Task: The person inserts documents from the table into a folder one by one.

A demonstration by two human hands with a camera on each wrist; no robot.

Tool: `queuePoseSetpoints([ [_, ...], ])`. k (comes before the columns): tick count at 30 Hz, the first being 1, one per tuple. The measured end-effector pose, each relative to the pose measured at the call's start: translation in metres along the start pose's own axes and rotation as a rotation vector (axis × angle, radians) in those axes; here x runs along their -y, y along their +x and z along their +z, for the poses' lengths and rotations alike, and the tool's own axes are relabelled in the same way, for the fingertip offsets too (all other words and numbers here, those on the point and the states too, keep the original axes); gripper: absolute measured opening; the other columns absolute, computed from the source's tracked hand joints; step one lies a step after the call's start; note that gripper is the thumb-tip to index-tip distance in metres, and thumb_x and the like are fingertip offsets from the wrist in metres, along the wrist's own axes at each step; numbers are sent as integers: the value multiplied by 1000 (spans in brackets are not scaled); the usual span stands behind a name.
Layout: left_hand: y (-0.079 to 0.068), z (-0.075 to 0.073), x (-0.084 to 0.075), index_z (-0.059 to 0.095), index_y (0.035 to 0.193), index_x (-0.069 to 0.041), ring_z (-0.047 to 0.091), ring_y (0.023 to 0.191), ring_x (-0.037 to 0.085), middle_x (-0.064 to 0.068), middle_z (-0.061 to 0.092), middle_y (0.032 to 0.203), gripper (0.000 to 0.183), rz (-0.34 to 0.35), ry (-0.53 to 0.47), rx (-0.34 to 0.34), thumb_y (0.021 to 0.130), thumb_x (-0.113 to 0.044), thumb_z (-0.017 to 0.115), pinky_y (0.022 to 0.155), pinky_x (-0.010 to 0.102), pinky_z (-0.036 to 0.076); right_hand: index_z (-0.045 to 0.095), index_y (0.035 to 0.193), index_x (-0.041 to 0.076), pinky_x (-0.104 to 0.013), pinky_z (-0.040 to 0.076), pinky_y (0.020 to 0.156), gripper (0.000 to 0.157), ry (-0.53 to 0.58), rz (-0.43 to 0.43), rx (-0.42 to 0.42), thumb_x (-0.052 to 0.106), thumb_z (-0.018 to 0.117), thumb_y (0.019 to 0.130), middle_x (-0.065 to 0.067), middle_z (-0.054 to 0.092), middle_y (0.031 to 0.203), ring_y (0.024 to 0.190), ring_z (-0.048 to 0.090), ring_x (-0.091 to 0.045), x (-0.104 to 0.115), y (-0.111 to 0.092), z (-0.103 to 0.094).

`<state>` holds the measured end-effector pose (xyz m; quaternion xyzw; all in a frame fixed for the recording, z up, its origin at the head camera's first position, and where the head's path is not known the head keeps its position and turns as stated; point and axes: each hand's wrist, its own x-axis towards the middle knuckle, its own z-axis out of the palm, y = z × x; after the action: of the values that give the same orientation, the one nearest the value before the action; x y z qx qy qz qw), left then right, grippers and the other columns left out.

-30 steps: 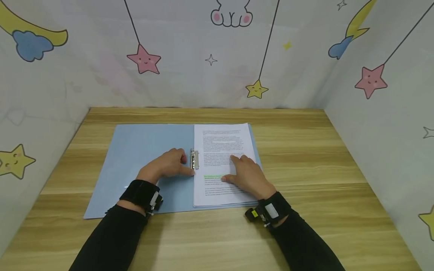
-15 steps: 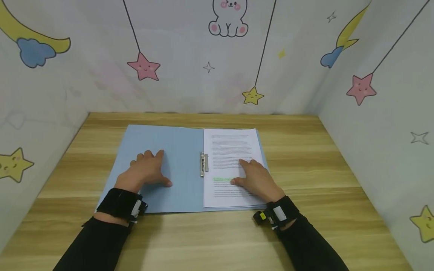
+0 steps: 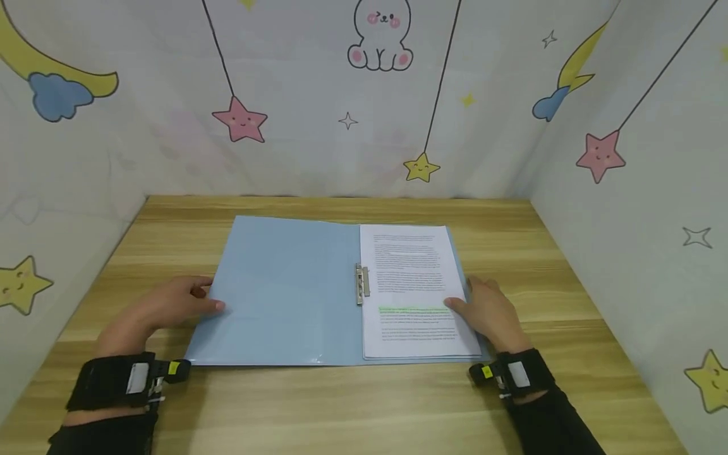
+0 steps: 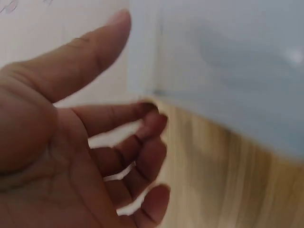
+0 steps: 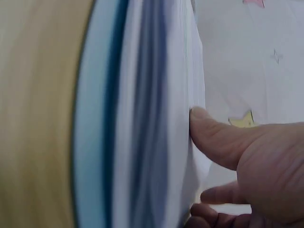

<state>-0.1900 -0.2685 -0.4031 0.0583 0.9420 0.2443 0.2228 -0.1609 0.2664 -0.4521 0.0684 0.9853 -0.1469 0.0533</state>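
A light blue folder (image 3: 279, 291) lies spread open on the table. A stack of printed sheets (image 3: 409, 265) rests on its right half, and the top sheet has a green highlighted line. My left hand (image 3: 170, 306) is at the cover's left edge, its thumb over the edge. In the left wrist view the thumb and fingers are spread apart around the cover's corner. My right hand (image 3: 491, 313) touches the right side of the stack with its thumb, while its other fingers lie along the folder's right edge, partly hidden. The right wrist view shows the stack's layered sheet edges.
A metal clip (image 3: 359, 284) sits at the folder's spine, left of the sheets. Wood-grain table (image 3: 341, 411) extends around the folder. Pale wall sheets (image 3: 307, 158) with printed stars, clouds and a bear enclose the back and sides.
My left hand has moved from beside the clip to the cover's left edge. My right hand has slid from the page's middle to its right side. The folder has shifted right.
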Motion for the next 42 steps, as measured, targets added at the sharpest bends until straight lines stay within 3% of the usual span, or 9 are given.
queuePoseSetpoints([
  [7, -19, -9, -2, 23, 142, -14, 39, 118, 34, 20, 33, 141, 68, 162, -374, -55, 87, -49, 42, 94, 57, 37, 37, 133, -1, -48, 48, 71, 75, 71, 45, 20, 51, 52, 81, -31, 46, 125, 97, 51, -33, -9, -5, -1],
  [10, -23, -10, -9, 22, 142, -24, 38, 124, 26, 11, 29, 147, 55, 258, -404, -116, 92, -43, 34, 100, 36, 39, 38, 134, 4, -49, 48, 74, 68, 93, 30, 9, 46, 53, 82, -27, 48, 126, 100, 51, -32, -1, -5, 4],
  [14, -21, -10, -20, 21, 142, -26, 41, 121, 8, -1, 35, 145, 46, 438, -566, -147, 96, -29, 27, 84, 8, 43, 41, 133, 9, -48, 46, 77, 63, 87, 3, -8, 43, 55, 82, -22, 53, 123, 100, 51, -29, 11, -3, 8],
  [18, -13, -5, -29, 20, 142, -16, 53, 105, 8, -7, 40, 139, 46, 570, -846, -89, 97, -20, 22, 72, 20, 53, 43, 132, 11, -44, 47, 72, 63, 86, -14, -12, 43, 57, 80, -20, 56, 118, 93, 52, -26, 23, -3, 13],
  [25, 14, 36, -38, 25, 140, -20, 34, 115, 15, 13, 34, 137, 48, 450, -455, -306, 94, -26, 37, 93, 44, 34, 42, 133, 11, -38, 49, 66, 67, 95, -53, -21, 43, 62, 77, -18, 57, 115, 85, 54, -22, 54, -8, 23],
  [31, 41, 63, -65, 28, 138, -34, 29, 128, 35, 13, 27, 148, 59, 419, -323, -91, 84, -47, 49, 98, 63, 32, 46, 130, 9, -30, 43, 55, 65, 80, -115, -46, 40, 64, 75, -15, 60, 101, 72, 52, -18, 77, -10, 30],
  [35, 47, 69, -80, 16, 138, -44, 3, 137, 32, 7, 3, 155, 74, 392, -223, -40, 76, -55, 55, 104, 66, 19, 61, 112, 8, -30, 44, 53, 36, 88, -290, -76, 25, 59, 80, -7, 62, 84, 65, 50, -15, 71, -8, 28],
  [38, 49, 71, -92, 20, 139, -39, -4, 137, 33, 6, 1, 155, 79, 377, -145, -25, 73, -56, 58, 105, 66, 15, 64, 104, 14, -36, 50, 60, 24, 235, -323, -33, 24, 50, 87, -3, 67, 85, 70, 55, -14, 57, -3, 21],
  [42, 52, 77, -104, 26, 140, -31, -4, 136, 38, 10, 2, 154, 86, 355, -12, -24, 67, -59, 62, 103, 69, 15, 55, 121, 17, -41, 53, 65, 34, 622, -165, 90, 30, 38, 94, -11, 63, 97, 77, 57, -21, 38, 4, 12],
])
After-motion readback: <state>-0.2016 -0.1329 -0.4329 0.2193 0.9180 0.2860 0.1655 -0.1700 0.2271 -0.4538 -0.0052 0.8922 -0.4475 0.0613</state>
